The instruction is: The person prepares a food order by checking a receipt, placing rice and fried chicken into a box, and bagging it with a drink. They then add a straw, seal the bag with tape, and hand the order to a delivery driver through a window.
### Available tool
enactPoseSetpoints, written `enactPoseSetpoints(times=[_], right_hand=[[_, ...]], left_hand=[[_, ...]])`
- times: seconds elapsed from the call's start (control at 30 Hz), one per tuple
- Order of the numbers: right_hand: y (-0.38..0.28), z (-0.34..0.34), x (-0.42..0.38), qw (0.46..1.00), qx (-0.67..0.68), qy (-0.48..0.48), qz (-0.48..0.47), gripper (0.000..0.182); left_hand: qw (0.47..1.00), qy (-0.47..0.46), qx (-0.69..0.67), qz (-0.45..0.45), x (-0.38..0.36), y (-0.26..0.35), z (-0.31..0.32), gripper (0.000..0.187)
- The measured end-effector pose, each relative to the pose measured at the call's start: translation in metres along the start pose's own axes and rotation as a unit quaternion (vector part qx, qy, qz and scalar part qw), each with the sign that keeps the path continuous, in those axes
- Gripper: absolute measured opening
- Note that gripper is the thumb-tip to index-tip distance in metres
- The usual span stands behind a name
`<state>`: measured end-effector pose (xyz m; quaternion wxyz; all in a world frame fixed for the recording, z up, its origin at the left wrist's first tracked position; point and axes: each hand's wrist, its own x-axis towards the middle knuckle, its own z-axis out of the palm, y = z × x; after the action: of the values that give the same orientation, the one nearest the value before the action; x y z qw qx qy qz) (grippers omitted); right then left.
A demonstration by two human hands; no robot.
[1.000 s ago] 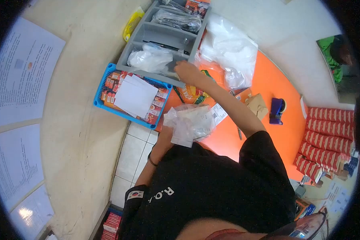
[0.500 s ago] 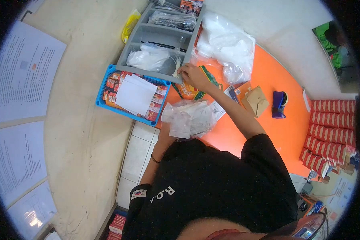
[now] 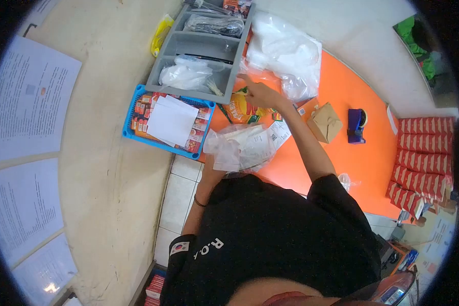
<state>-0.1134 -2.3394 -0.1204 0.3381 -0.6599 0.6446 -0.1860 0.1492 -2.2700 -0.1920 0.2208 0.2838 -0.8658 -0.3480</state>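
Note:
A clear plastic bag (image 3: 255, 150) with white papers in it lies at the near edge of the orange table. My left hand (image 3: 211, 171) is closed on the bag's left side, its fingers partly covered by the plastic. My right hand (image 3: 260, 95) is over a yellow-and-green packet (image 3: 245, 109), index finger stretched out and thumb apart, by the grey tray's edge. Nothing shows in its fingers. Thin white strips, apparently cable ties (image 3: 215, 87), lean in the tray's nearest compartment beside a white plastic bundle (image 3: 186, 75).
The grey divided tray (image 3: 233, 84) stands behind a blue basket (image 3: 132, 133) of small orange-red boxes topped by white paper. To the right are clear plastic bags (image 3: 285, 51), a brown paper package (image 3: 325, 124), a tape dispenser (image 3: 356, 127) and stacked red boxes (image 3: 423, 158).
My right hand has left the white strips in the tray, moving right and slightly farther away, its index finger now extended. My left hand keeps its hold on the bag.

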Motion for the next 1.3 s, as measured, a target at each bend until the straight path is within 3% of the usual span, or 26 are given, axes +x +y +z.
enactPoseSetpoints(times=[0.07, 0.1, 0.13, 0.2, 0.27, 0.33, 0.4, 0.43, 0.5, 0.53, 0.6, 0.63, 0.7, 0.73, 0.77, 0.83, 1.0, 1.2, 1.27, 1.3], right_hand=[[0.011, -0.015, -0.024, 0.994, -0.096, 0.058, -0.009, 0.035], [0.010, -0.023, -0.044, 0.996, -0.051, 0.054, 0.046, 0.027], [0.007, -0.027, -0.067, 0.994, -0.005, 0.050, 0.102, 0.025], [0.008, -0.018, -0.117, 0.977, 0.027, 0.180, 0.110, 0.019], [0.034, 0.005, -0.161, 0.956, 0.070, 0.217, 0.185, 0.017], [0.053, 0.032, -0.191, 0.925, 0.115, 0.256, 0.256, 0.015], [0.055, 0.049, -0.209, 0.878, 0.084, 0.365, 0.299, 0.011], [0.058, 0.053, -0.214, 0.873, 0.091, 0.368, 0.305, 0.011], [0.041, 0.053, -0.214, 0.851, 0.015, 0.469, 0.236, 0.009], [0.034, 0.055, -0.210, 0.846, 0.023, 0.474, 0.243, 0.009], [0.018, 0.062, -0.196, 0.857, 0.036, 0.478, 0.191, 0.013], [0.007, 0.067, -0.190, 0.877, 0.108, 0.435, 0.173, 0.018], [-0.005, 0.085, -0.173, 0.910, 0.200, 0.354, 0.081, 0.028], [-0.023, 0.082, -0.168, 0.942, 0.133, 0.304, 0.047, 0.027], [-0.024, 0.093, -0.160, 0.949, 0.109, 0.295, -0.025, 0.024], [-0.025, 0.106, -0.149, 0.964, 0.125, 0.231, -0.042, 0.020], [-0.024, 0.100, -0.142, 0.965, 0.107, 0.222, -0.089, 0.019], [-0.009, 0.100, -0.141, 0.963, -0.017, 0.224, -0.148, 0.019], [-0.008, 0.099, -0.140, 0.961, -0.024, 0.225, -0.157, 0.019], [-0.007, 0.097, -0.141, 0.962, -0.043, 0.218, -0.158, 0.021]], left_hand=[[0.994, 0.037, 0.090, 0.046, 0.005, 0.007, -0.004, 0.023], [0.995, 0.032, 0.087, 0.048, 0.006, 0.011, -0.005, 0.023], [0.994, 0.024, 0.106, 0.013, 0.006, 0.015, -0.006, 0.022], [0.993, 0.007, 0.117, -0.017, 0.009, 0.027, -0.010, 0.023], [0.996, 0.012, 0.032, -0.079, 0.013, 0.037, -0.017, 0.026], [0.997, 0.008, 0.008, -0.077, 0.015, 0.036, -0.014, 0.028], [0.997, 0.003, -0.007, -0.076, 0.017, 0.040, -0.009, 0.030], [0.996, 0.019, -0.038, -0.078, 0.019, 0.045, -0.008, 0.030], [0.990, 0.048, -0.098, -0.086, 0.020, 0.051, -0.007, 0.030], [0.992, 0.037, -0.092, -0.082, 0.021, 0.050, -0.007, 0.030], [0.992, -0.047, 0.109, -0.030, 0.024, 0.045, -0.004, 0.028], [0.992, -0.056, 0.114, -0.026, 0.023, 0.040, -0.001, 0.028], [0.994, 0.066, 0.035, 0.076, 0.018, 0.031, 0.007, 0.019], [0.993, 0.070, 0.046, 0.079, 0.016, 0.032, 0.005, 0.019], [0.993, 0.067, 0.061, 0.071, 0.012, 0.033, 0.003, 0.019], [0.993, 0.059, 0.087, 0.049, 0.008, 0.043, -0.004, 0.020], [0.986, 0.018, 0.154, -0.061, 0.023, 0.051, -0.006, 0.026], [0.994, 0.009, -0.035, -0.101, 0.020, 0.031, -0.005, 0.020], [0.945, 0.016, -0.228, -0.234, 0.019, 0.035, -0.008, 0.024], [0.945, 0.017, -0.228, -0.234, 0.020, 0.038, -0.010, 0.024]])
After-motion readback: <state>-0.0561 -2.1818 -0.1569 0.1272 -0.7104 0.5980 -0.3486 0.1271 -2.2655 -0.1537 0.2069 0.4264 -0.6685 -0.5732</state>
